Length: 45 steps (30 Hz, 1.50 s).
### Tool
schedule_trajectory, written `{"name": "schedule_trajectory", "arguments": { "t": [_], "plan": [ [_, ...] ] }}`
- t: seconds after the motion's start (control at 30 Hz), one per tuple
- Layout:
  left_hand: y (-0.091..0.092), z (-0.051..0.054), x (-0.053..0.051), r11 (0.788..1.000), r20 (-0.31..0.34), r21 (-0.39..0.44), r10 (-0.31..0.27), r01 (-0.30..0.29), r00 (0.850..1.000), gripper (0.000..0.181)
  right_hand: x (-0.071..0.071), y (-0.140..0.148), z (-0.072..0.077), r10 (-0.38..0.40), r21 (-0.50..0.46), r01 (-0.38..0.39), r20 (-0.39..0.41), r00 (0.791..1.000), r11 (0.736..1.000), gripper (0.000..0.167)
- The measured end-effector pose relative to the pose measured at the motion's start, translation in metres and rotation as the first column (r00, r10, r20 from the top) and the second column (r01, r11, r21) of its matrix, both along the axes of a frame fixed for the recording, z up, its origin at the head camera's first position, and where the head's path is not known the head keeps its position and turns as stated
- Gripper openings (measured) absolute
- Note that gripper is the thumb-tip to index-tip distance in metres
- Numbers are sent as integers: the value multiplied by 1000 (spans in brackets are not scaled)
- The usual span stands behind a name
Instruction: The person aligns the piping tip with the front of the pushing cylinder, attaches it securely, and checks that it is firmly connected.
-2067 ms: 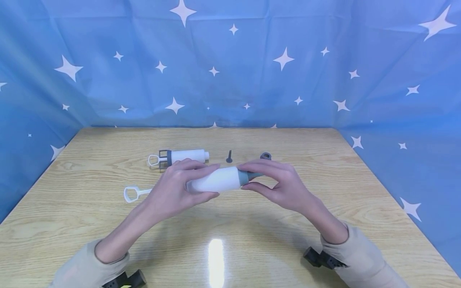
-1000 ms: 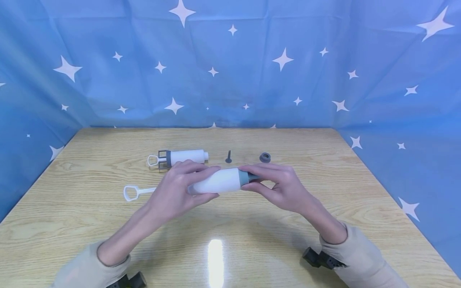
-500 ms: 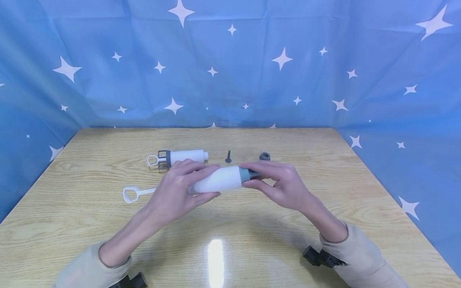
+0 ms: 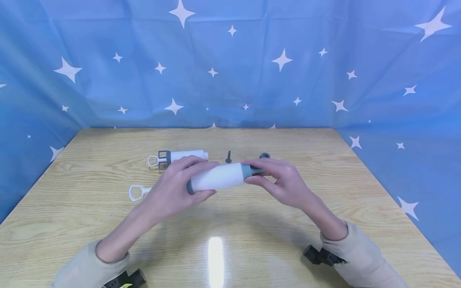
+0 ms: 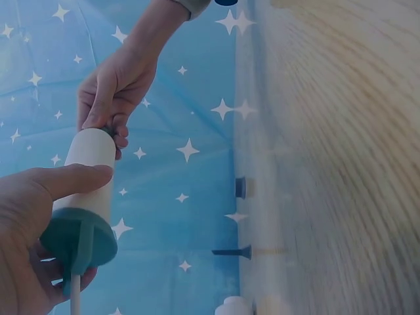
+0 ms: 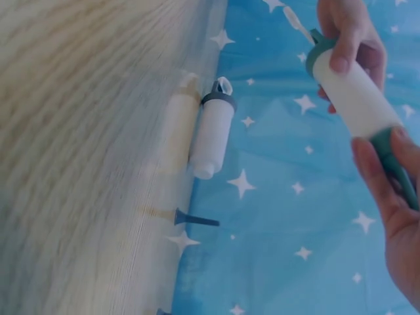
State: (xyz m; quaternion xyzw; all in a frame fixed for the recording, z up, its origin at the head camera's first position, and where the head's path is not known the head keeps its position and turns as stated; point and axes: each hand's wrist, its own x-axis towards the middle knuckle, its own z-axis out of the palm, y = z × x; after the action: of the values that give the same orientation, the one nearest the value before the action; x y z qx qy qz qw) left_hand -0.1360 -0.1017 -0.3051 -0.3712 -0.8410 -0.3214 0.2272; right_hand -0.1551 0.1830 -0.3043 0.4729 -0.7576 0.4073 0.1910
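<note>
A white cylinder (image 4: 219, 177) with teal ends is held above the table in both hands. My left hand (image 4: 176, 180) grips its left part, thumb below and fingers over the top. From that end a white rod with a loop handle (image 4: 136, 193) sticks out to the left. My right hand (image 4: 284, 182) pinches the teal cap and its narrow nozzle (image 4: 256, 170) at the right end. In the left wrist view, a teal flange (image 5: 79, 243) shows at the rod end of the cylinder. The right wrist view shows the teal cap (image 6: 387, 147) between thumb and fingers.
Farther back on the wooden table (image 4: 216, 138) lies another white cylinder (image 4: 187, 155) with a dark frame and loop handle. A small dark pointed piece (image 4: 228, 157) and a dark ring (image 4: 264, 155) are beyond the hands. Blue starred cloth (image 4: 230, 88) hangs behind.
The held cylinder has shifted slightly right and up at its capped end, with my right hand. The loop handle sits a little nearer my left hand, and the teal left end shows more.
</note>
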Motion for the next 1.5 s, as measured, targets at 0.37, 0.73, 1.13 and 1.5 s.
{"name": "schedule_trajectory", "arguments": {
  "t": [0.37,0.73,1.13,1.5],
  "plan": [
    [-9,2,-11,999,52,17,41,-41,998,55,-5,6,-1,-60,-52,64,81,995,997,43],
    [-19,-7,-24,1000,189,11,19,-22,982,51,-13,5,-12,-149,92,134,196,969,987,36],
    [-22,-29,-42,998,284,-34,59,-51,957,48,-20,1,-22,-244,383,158,189,951,910,30],
    [-19,-42,-45,995,359,-93,64,-32,931,50,-34,-1,-24,-266,517,121,215,940,847,31]
  ]
}}
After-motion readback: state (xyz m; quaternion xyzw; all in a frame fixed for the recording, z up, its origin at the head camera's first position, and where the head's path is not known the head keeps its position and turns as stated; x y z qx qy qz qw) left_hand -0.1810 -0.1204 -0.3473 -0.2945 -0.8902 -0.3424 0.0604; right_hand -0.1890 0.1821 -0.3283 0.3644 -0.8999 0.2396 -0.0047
